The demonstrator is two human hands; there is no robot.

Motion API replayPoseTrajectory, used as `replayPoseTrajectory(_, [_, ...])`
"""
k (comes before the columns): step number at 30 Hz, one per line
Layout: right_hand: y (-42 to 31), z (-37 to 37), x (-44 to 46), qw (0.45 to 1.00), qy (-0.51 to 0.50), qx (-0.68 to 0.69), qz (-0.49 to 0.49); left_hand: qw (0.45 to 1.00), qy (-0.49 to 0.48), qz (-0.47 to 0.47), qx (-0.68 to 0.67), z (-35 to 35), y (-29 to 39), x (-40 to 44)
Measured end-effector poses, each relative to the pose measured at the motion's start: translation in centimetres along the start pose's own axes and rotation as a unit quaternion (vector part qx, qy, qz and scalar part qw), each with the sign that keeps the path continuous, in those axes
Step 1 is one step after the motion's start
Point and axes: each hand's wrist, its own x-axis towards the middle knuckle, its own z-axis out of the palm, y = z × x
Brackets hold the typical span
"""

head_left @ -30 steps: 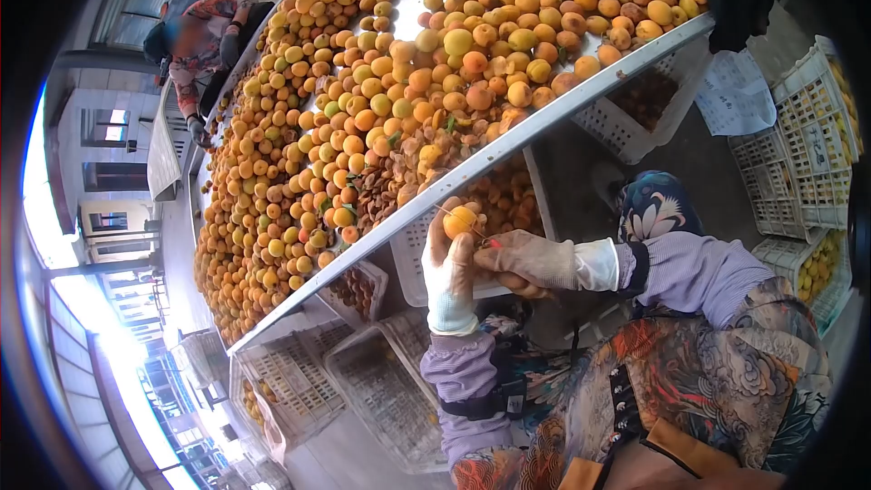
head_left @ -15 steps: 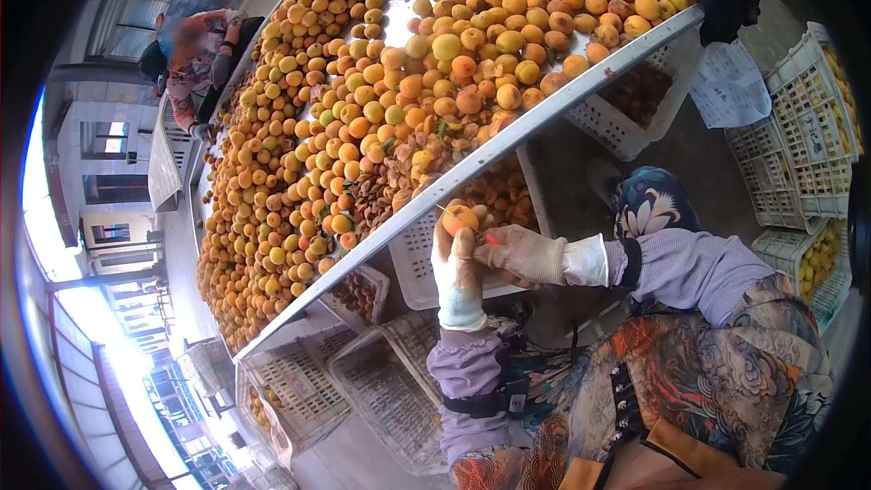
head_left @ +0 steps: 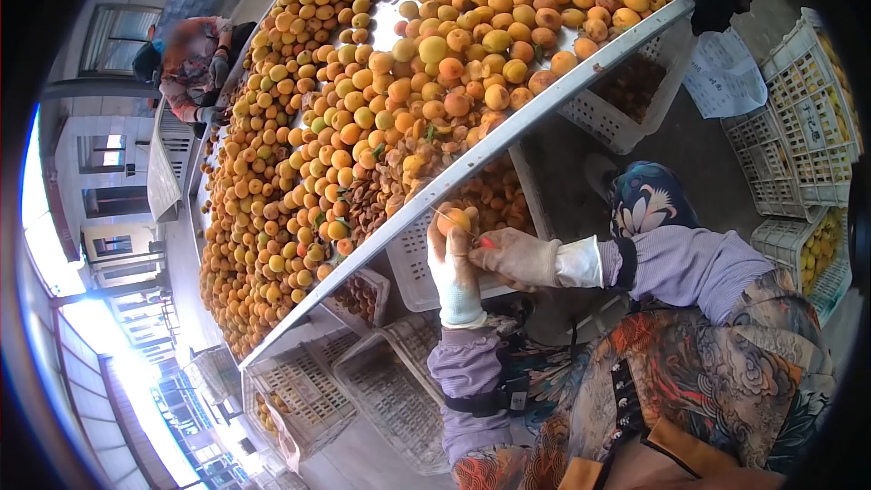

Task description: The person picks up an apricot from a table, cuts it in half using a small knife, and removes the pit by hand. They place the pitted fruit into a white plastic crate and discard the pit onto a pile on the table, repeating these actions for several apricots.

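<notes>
My left hand [head_left: 455, 283], in a pale work glove, has its fingers closed around an orange apricot [head_left: 452, 220] just below the table's metal edge. Close against it, my gloved right hand [head_left: 519, 257] grips a small tool with a red handle [head_left: 487, 241]; most of this tool is hidden by the fingers. A thin light strip shows by the apricot's upper side, and I cannot tell whether it belongs to the tool. Beneath both hands is a white plastic crate [head_left: 413, 263] holding opened apricot flesh [head_left: 508, 200].
Heaped apricots [head_left: 363, 118] cover the sloping table, bordered by a metal rim [head_left: 544, 95]. Brown pits [head_left: 367, 200] lie near that rim. Crates [head_left: 381, 381] stand below left, with stacked fruit crates [head_left: 798, 127] at right. Another person [head_left: 190, 73] works across the table.
The view has shifted slightly. Both hands stay together at the apricot, which shows a little less above my fingers. The other person's arm has moved a bit.
</notes>
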Motion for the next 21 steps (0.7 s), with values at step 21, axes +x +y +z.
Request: replayPoseTrajectory(21, [-0.1, -0.1, 0.1, 0.998, -0.014, 0.037, 0.042, 0.996, -0.018, -0.036, 0.083, -1.2, -0.1, 0.1])
